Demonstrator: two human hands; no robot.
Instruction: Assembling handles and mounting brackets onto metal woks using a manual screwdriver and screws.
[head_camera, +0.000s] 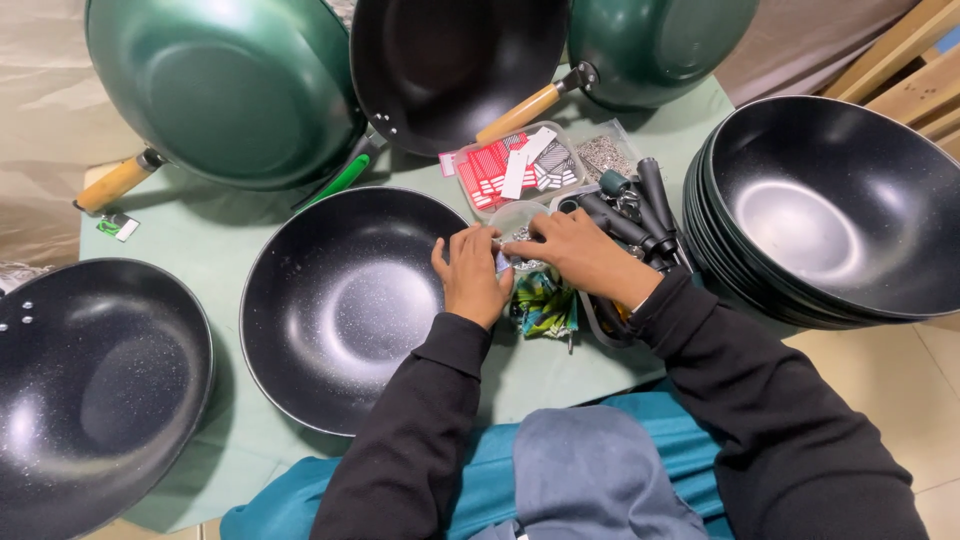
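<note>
My left hand (470, 278) and my right hand (580, 255) meet at the right rim of a black speckled wok (340, 310) lying on a green cloth (215, 235). Both hands pinch at something small between the fingertips, over a clear plastic container (510, 218) of small metal parts. What the fingers hold is too small to tell. A green patterned packet (545, 303) lies just under the hands. Black handles (630, 215) lie beside my right hand.
A stack of black woks (830, 210) stands at the right. Another black wok (90, 390) is at the left. Green woks with wooden handles (225, 85) lean at the back. A clear tray of red and white labels (515, 165) and a bag of screws (607, 155) sit behind the hands.
</note>
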